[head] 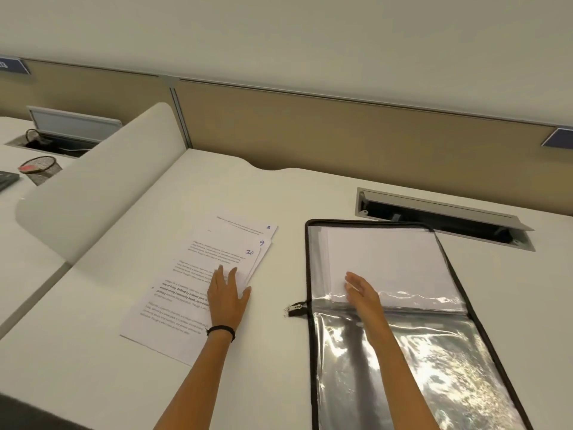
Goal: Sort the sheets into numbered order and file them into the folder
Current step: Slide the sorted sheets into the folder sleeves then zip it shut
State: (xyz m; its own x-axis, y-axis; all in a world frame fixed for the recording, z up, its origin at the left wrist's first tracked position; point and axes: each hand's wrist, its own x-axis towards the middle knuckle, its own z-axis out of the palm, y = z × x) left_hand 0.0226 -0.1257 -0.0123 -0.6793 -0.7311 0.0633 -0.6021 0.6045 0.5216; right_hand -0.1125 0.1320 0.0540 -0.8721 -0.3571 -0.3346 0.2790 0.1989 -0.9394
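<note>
white desk w/ tan partition behind, white side divider at left. open zip folder lies flat at right, black edging, clear shiny sleeves; blank-looking sheets sit in its upper sleeve. grey cable hatch beyond folder. fanned stack of printed sheets at centre-left, corners marked 8, 9, 10 in pen. left hand flat on stack, grip wide, holding nothing, black band at wrist. right hand rests open on filed sheets, fingers spread, nothing held. mesh cup on next desk, far left.
</note>
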